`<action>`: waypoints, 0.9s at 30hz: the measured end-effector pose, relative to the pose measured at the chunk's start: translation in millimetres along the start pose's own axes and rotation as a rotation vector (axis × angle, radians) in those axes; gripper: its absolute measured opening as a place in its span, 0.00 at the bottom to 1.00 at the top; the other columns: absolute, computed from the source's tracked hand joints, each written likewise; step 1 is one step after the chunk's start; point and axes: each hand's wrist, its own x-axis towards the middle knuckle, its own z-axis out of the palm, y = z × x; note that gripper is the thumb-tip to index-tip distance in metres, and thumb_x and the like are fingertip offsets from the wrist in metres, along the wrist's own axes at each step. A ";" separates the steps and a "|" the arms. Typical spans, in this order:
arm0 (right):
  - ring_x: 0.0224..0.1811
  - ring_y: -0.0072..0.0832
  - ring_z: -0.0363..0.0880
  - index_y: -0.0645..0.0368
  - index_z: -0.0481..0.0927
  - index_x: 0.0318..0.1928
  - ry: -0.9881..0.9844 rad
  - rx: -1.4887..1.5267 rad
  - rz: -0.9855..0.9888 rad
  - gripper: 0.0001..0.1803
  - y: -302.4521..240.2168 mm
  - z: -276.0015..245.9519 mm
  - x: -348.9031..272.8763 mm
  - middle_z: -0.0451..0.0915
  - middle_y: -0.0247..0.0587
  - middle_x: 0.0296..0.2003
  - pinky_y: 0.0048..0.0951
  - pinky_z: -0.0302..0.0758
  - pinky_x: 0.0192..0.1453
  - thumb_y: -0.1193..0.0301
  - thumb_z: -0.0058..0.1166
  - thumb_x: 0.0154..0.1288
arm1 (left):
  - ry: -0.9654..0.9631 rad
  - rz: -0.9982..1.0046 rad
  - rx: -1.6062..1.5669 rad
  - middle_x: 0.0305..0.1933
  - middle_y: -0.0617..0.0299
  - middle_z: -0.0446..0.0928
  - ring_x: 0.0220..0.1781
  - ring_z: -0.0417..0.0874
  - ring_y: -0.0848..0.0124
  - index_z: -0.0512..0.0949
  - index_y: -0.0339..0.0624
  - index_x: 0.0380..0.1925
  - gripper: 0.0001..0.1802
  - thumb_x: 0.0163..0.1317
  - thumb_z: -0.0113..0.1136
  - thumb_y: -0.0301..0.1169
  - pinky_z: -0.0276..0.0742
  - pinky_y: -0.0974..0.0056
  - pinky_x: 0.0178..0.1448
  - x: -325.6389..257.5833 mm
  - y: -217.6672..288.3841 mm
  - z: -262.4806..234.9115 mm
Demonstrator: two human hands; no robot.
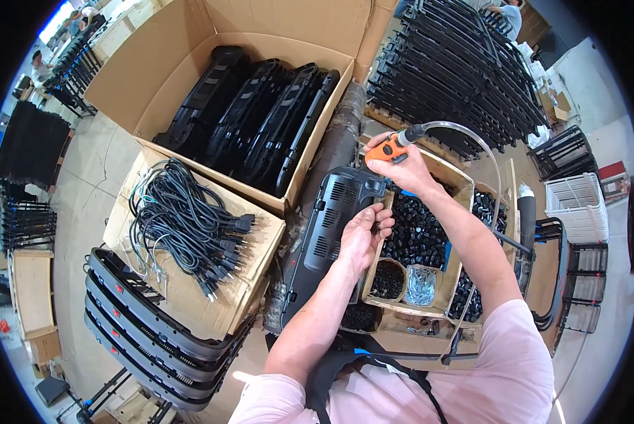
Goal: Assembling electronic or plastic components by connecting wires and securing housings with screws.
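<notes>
My right hand (407, 172) is wrapped round an orange and black air screwdriver (387, 148), fed by a clear hose (483, 145). Its tip points left, over the top end of a long black plastic housing (338, 205) with slotted vents. Against the right edge of that housing is my left hand (365, 230), its fingers curled together; whatever they pinch is too small or hidden to name. Just right of both hands stands a wooden parts tray (460, 265) with small black plastic parts (416, 230), silver screws (421, 285) and a round tub of small dark screws (387, 279).
Behind the housing, a large cardboard box (154, 99) holds several black covers (243, 116). Bundled black power cords (179, 219) lie on cardboard at left, above stacked curved housings (154, 339). Racked black metal frames (451, 71) stand far right, near a white crate (577, 205).
</notes>
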 end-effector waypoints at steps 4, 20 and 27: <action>0.54 0.27 0.84 0.59 0.82 0.51 -0.102 -0.109 -0.046 0.19 5.5 -0.5 3.9 0.87 0.39 0.49 0.33 0.80 0.63 0.74 0.72 0.60 | 0.001 0.010 -0.018 0.49 0.56 0.86 0.45 0.88 0.67 0.81 0.39 0.55 0.17 0.84 0.49 0.38 0.88 0.62 0.49 -2.8 2.1 -1.5; 0.59 0.28 0.84 0.61 0.78 0.63 -0.019 0.176 -0.059 0.27 -34.1 -2.0 -28.5 0.87 0.44 0.55 0.34 0.80 0.67 0.75 0.71 0.63 | 0.150 0.066 -0.044 0.37 0.67 0.83 0.35 0.83 0.74 0.83 0.41 0.53 0.14 0.80 0.58 0.38 0.83 0.69 0.36 -7.2 23.8 -6.7; 0.60 0.32 0.85 0.63 0.76 0.64 -0.087 0.219 -0.007 0.32 -60.4 6.0 -66.3 0.86 0.49 0.56 0.39 0.79 0.69 0.71 0.74 0.61 | 0.170 0.093 -0.426 0.34 0.69 0.78 0.33 0.77 0.74 0.81 0.45 0.45 0.13 0.80 0.59 0.43 0.76 0.72 0.35 10.1 34.9 -12.8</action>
